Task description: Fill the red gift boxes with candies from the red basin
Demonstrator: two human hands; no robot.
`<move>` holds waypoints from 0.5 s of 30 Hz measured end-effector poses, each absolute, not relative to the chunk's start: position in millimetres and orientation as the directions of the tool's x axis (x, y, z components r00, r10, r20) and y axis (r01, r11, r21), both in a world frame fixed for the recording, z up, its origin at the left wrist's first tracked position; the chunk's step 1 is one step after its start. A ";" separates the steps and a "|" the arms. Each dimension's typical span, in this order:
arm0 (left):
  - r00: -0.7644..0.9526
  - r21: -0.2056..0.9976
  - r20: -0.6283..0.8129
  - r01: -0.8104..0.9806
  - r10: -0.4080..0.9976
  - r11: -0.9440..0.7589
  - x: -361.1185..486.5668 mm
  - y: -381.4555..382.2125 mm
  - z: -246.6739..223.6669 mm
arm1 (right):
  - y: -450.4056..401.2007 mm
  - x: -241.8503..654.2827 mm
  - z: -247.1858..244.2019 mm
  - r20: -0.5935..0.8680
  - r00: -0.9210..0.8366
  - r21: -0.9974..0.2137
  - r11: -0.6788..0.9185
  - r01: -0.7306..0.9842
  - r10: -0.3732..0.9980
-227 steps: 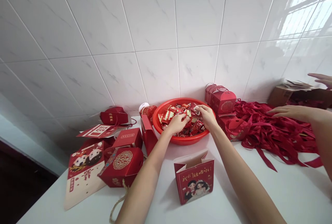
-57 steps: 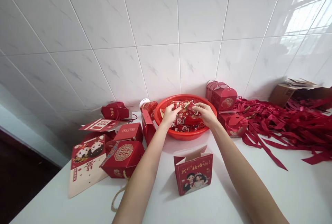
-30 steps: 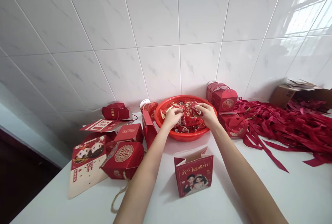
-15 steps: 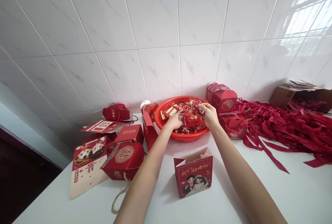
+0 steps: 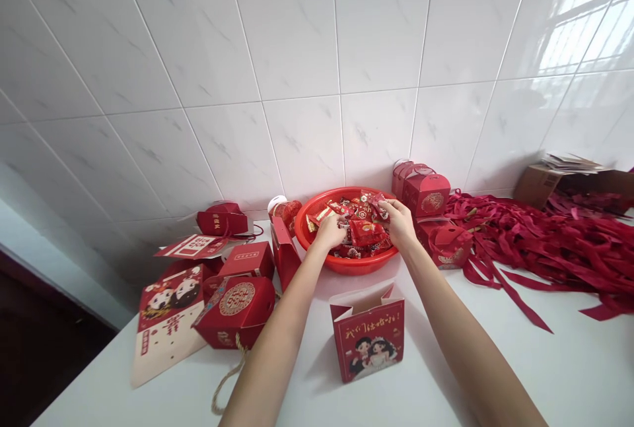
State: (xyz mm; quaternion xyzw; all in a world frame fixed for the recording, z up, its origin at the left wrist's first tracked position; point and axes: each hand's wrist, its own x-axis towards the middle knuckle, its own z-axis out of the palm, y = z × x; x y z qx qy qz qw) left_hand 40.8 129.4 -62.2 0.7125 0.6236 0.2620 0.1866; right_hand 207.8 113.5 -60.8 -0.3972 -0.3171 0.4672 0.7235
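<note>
A red plastic basket (image 5: 354, 268) full of wrapped candies (image 5: 365, 232) stands against the wall. Over its left part is my left hand (image 5: 331, 231), fingers curled down among the wrappers; what they pinch is hidden. On the basket's right side my right hand (image 5: 399, 221) is closed on a red candy packet (image 5: 379, 201) between thumb and fingers. Between my forearms an open red gift box (image 5: 369, 341) stands upright, printed with a cartoon couple in wedding clothes.
Left on the white table (image 5: 436, 374) lie red gift boxes (image 5: 238, 308), one with a rope handle (image 5: 225, 381), and a printed card bag (image 5: 171, 328). More red boxes (image 5: 428, 196) are stacked right of the basket, beside a heap of red ribbons (image 5: 535, 235) and a cardboard box (image 5: 537, 184).
My left hand has lifted very slightly in the basket. My right hand keeps its hold on the candy packet. The view has shifted a little.
</note>
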 end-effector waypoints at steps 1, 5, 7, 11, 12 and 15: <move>0.065 0.595 0.156 0.790 0.986 -0.146 40.6 130.1 -62.1 | 113.7 207.9 -60.8 0.087 0.369 -0.870 0.251 -0.424 0.925; -0.051 0.658 0.214 0.745 0.976 -0.105 37.5 132.7 -60.7 | 113.9 207.5 -61.2 0.094 0.406 -0.862 0.279 -0.424 0.909; -0.094 0.641 0.185 0.766 0.978 -0.047 35.9 133.1 -60.5 | 113.7 207.1 -61.7 0.092 0.410 -0.860 0.280 -0.426 0.907; -0.046 0.498 -0.006 0.866 0.999 0.043 36.7 133.1 -64.7 | 113.3 207.7 -63.2 0.111 0.387 -0.869 0.278 -0.410 0.916; -0.023 0.482 -0.037 0.876 0.999 0.038 37.6 133.2 -66.3 | 113.1 208.1 -63.4 0.119 0.383 -0.869 0.282 -0.406 0.916; 0.030 0.461 -0.092 0.887 0.995 0.016 39.6 133.2 -69.9 | 112.6 209.0 -63.5 0.126 0.383 -0.871 0.287 -0.400 0.915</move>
